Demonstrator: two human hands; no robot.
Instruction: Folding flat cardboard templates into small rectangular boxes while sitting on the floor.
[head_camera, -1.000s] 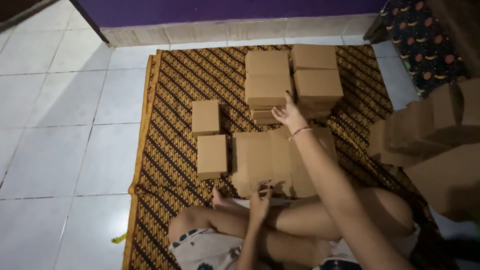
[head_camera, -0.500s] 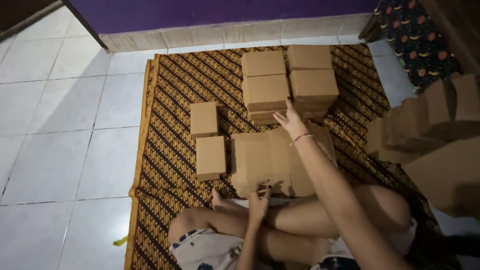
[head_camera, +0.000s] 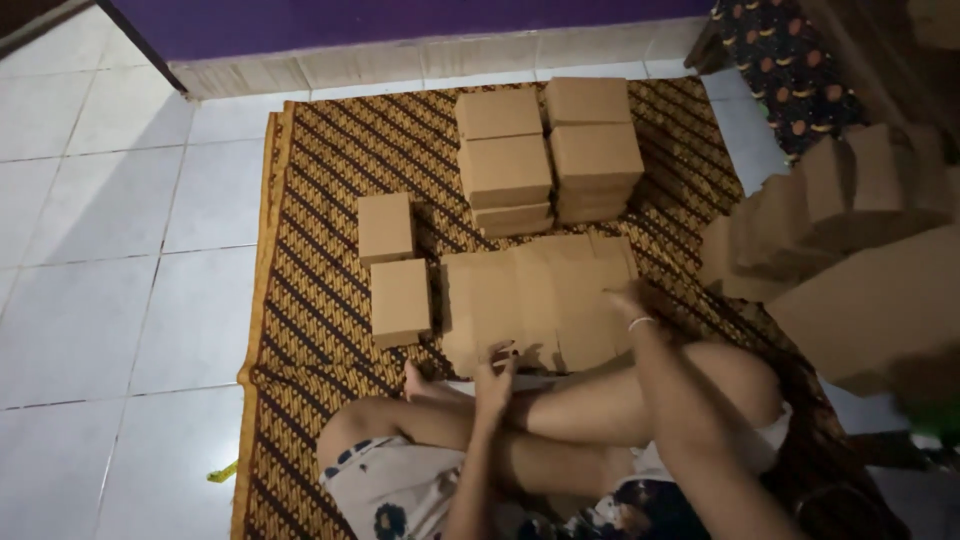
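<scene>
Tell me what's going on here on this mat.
A person sits cross-legged on a patterned brown mat with flat cardboard sheets spread in front of the legs. The right hand rests on the right edge of those sheets; the left hand is at their near edge, above the knee. Beyond them stand two stacks of folded cardboard boxes, and two single boxes lie to the left. More cardboard is piled at the right.

Blurred at the right edge: loose cardboard pieces (head_camera: 860, 290), partly cut off. Hidden under the right hand (head_camera: 628, 300): flattened cardboard's (head_camera: 530, 300) near corner.
</scene>
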